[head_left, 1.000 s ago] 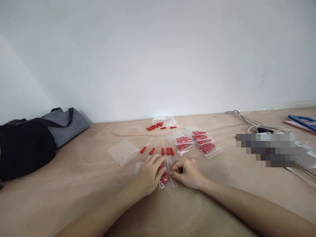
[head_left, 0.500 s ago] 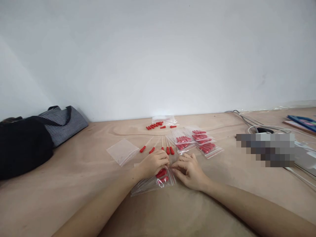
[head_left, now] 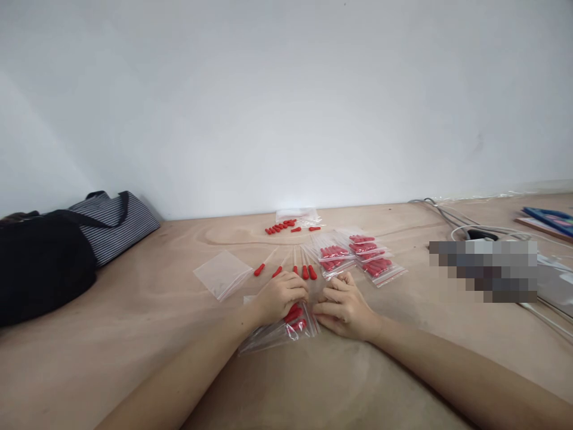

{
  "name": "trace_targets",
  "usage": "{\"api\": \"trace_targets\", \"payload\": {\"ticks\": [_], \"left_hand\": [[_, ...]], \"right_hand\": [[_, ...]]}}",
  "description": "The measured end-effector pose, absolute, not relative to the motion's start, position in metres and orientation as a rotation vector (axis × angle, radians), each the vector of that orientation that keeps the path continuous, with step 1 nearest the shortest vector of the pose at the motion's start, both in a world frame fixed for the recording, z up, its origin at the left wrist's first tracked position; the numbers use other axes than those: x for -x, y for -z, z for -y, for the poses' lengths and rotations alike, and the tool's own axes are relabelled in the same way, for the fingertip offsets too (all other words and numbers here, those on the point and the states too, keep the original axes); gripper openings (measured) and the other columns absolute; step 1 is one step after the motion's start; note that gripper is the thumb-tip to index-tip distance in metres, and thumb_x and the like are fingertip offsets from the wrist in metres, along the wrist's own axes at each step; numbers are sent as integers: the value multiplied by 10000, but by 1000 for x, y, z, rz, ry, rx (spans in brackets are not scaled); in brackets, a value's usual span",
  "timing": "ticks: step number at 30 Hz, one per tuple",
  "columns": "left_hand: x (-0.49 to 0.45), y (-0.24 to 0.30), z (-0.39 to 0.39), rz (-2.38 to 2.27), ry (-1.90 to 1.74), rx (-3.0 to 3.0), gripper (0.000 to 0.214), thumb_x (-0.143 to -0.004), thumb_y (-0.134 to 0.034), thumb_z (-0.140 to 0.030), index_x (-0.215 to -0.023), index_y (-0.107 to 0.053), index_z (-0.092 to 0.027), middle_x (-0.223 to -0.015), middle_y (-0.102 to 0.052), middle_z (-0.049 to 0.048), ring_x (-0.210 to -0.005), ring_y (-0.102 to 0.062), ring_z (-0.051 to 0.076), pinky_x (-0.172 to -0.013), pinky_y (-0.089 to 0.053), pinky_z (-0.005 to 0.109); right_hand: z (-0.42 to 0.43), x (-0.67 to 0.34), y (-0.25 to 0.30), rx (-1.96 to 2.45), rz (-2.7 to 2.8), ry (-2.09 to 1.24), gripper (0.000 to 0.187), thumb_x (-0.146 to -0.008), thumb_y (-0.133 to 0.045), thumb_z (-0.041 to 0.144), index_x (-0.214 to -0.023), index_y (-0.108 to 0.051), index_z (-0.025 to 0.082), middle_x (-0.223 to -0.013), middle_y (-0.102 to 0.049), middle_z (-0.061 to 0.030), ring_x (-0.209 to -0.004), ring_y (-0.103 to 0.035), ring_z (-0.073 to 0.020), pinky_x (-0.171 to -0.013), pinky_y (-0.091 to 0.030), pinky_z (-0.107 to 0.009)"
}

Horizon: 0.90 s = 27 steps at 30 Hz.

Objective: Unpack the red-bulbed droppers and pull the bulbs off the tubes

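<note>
A clear zip bag [head_left: 266, 341] with red-bulbed droppers inside lies flat in front of me, its red-lined seal edge to the right. My left hand [head_left: 283, 297] rests over the bag's upper part, fingers curled down on it near the seal. At that right edge, my right hand [head_left: 347, 309] is closed, thumb and fingers pinched together against the seal. Just beyond my hands, several loose droppers [head_left: 312, 272] with red bulbs fan out, thin clear tubes pointing away. A flat zip bag [head_left: 222, 275] without red bulbs lies left of them.
Filled zip bags [head_left: 378, 269] are stacked beyond my right hand. Loose red rubber bulbs [head_left: 278, 227] and clear tubes on a bag [head_left: 295, 215] lie near the wall. A striped bag [head_left: 120, 224] stands left; cables [head_left: 441, 209] and a blurred-out object [head_left: 496, 269] lie right.
My right hand has closed its fingers further, and its thumb has tucked in along the bag's seal edge. My left hand and the bag have hardly moved.
</note>
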<state>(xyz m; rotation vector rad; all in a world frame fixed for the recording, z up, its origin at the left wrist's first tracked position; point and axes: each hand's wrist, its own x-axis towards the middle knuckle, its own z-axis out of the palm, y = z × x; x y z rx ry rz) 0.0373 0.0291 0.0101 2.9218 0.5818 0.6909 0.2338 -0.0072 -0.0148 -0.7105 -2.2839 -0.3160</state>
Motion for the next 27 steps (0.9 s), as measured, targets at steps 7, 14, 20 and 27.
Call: {"api": "trace_targets", "payload": {"ticks": [7,14,20,27], "left_hand": [[-37,-10,-29,-595,-708,-2881,279,-858,-355,-139,-734,-603,-174,-816,-643,42,-787,-555,145,-730,-409,281],[-36,-9,-30,-591,-724,-2885,320,-870,-322,-146,-734,-609,-181,-821,-649,44,-776,-559,140,-723,-415,279],[-35,-10,-30,-548,-785,-2900,357,-878,-290,-136,-735,-614,-183,-822,-662,42,-765,-569,136,-718,-413,276],[-36,-10,-29,-510,-767,-2905,355,-883,-287,-135,-734,-606,-179,-836,-667,33,-761,-571,130,-711,-410,265]], "right_hand": [[7,-232,12,658,2228,358,155,-791,-537,230,-661,-621,242,-616,-545,26,-653,-374,-111,-653,-213,-311],[6,-233,13,665,2291,391,167,-795,-526,224,-648,-605,241,-625,-549,29,-670,-387,-111,-669,-212,-321],[5,-233,13,631,2293,331,133,-784,-529,198,-685,-606,243,-633,-567,34,-671,-390,-116,-670,-223,-325],[1,-228,10,541,2277,422,164,-808,-503,186,-676,-590,230,-631,-564,42,-660,-371,-111,-660,-214,-325]]}}
